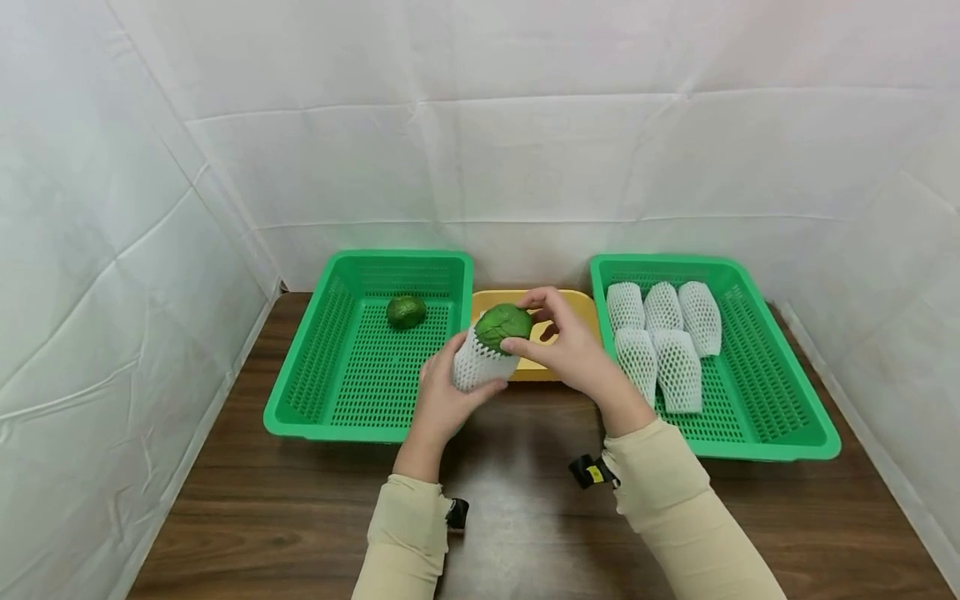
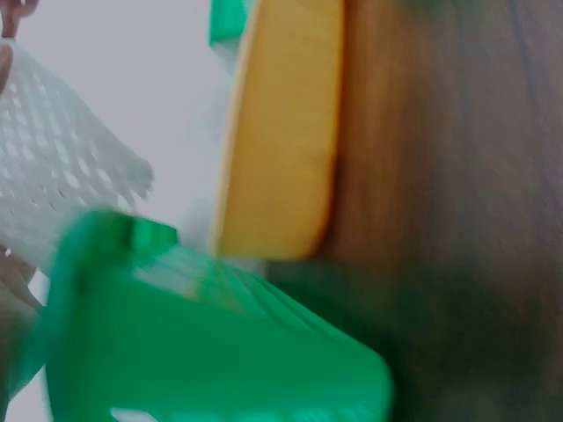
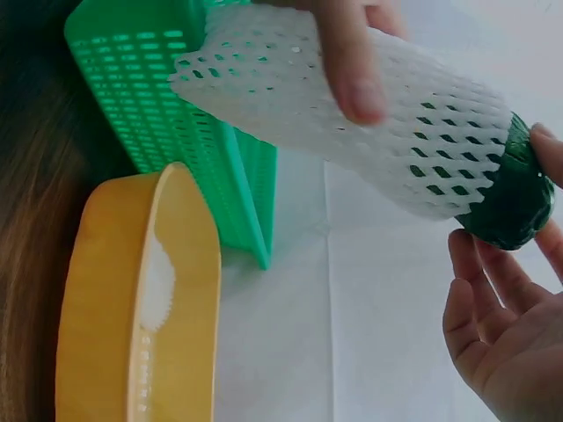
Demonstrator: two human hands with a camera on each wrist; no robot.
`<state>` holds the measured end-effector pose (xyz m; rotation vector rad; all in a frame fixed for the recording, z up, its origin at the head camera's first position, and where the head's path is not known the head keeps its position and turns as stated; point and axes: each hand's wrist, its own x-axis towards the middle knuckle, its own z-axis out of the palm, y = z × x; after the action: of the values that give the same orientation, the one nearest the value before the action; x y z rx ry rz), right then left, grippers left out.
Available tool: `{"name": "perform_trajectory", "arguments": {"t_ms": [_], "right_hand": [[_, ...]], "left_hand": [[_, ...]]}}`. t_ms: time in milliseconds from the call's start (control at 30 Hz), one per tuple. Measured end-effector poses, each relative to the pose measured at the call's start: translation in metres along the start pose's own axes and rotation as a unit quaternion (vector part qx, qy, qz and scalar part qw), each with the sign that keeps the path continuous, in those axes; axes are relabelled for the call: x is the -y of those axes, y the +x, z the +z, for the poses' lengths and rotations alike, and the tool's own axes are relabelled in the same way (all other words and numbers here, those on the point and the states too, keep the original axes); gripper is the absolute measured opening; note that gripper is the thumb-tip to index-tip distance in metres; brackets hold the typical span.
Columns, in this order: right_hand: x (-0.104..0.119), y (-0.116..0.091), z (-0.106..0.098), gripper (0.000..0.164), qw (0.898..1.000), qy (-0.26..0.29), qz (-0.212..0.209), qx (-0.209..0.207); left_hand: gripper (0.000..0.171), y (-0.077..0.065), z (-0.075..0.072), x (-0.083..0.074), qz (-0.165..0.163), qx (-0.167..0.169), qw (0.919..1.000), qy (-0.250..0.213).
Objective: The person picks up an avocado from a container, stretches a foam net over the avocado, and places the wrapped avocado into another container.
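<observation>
A round green fruit (image 1: pixel 504 326) with dark, creased skin sits in the mouth of a white foam net sleeve (image 1: pixel 480 367), its end sticking out. My left hand (image 1: pixel 442 390) is wrapped around the sleeve. My right hand (image 1: pixel 572 348) holds the bare end of the fruit between thumb and fingers. In the right wrist view the sleeve (image 3: pixel 422 123) covers part of the fruit (image 3: pixel 510 198), and its far end hangs slack. The left wrist view is blurred and shows mostly the sleeve (image 2: pixel 62 149) at its left edge.
On the left stands a green basket (image 1: pixel 360 429) with one green fruit (image 1: pixel 407 312) inside. Another green basket (image 1: pixel 780 451) on the right contains several white net-wrapped pieces (image 1: pixel 677 367). Between them, behind my hands, is a yellow tray (image 1: pixel 588 310) with white netting (image 3: pixel 157 286) in it.
</observation>
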<state>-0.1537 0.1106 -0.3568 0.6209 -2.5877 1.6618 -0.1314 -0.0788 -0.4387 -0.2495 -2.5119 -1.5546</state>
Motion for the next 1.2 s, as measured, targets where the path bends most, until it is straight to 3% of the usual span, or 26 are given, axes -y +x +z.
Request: {"name": "perform_trajectory", "arguments": {"t_ms": [200,300,433,533,733,833,933,1000,1100,1200], "right_hand": [[0.007,0.005,-0.001,0.039,0.999,0.013,-0.023,-0.036],[0.010,0.007,-0.002,0.036,0.998,0.020,-0.029,-0.048],[0.011,0.007,-0.003,0.034,0.999,0.009,-0.027,-0.033],[0.009,0.007,-0.002,0.033,1.000,-0.003,-0.029,0.000],[-0.003,0.002,0.000,0.048,0.997,-0.002,-0.056,0.050],[-0.008,-0.002,0.000,0.063,0.995,-0.014,-0.080,0.063],[-0.011,-0.006,0.002,0.067,0.992,-0.025,-0.084,0.095],[-0.011,-0.009,0.003,0.066,0.991,-0.024,-0.064,0.114],[-0.011,-0.010,0.004,0.061,0.993,0.004,-0.012,0.118],[-0.011,-0.010,0.004,0.048,0.994,0.044,0.041,0.092]], "left_hand": [[0.067,0.008,0.003,-0.028,-0.012,0.009,0.9935,-0.113],[0.067,0.011,0.003,-0.038,-0.018,0.036,0.9824,-0.182],[0.067,0.014,0.003,-0.047,-0.020,0.075,0.9590,-0.273],[0.072,0.015,0.002,-0.053,-0.034,0.091,0.9519,-0.291],[0.092,0.016,0.000,-0.059,-0.055,0.102,0.9519,-0.284],[0.095,0.016,-0.001,-0.059,-0.056,0.098,0.9409,-0.319],[0.088,0.018,0.000,-0.060,-0.055,0.085,0.9292,-0.356],[0.080,0.020,0.001,-0.061,-0.064,0.076,0.9208,-0.377],[0.069,0.022,0.004,-0.062,-0.083,0.055,0.9145,-0.392],[0.073,0.023,0.006,-0.060,-0.087,0.035,0.9153,-0.392]]}}
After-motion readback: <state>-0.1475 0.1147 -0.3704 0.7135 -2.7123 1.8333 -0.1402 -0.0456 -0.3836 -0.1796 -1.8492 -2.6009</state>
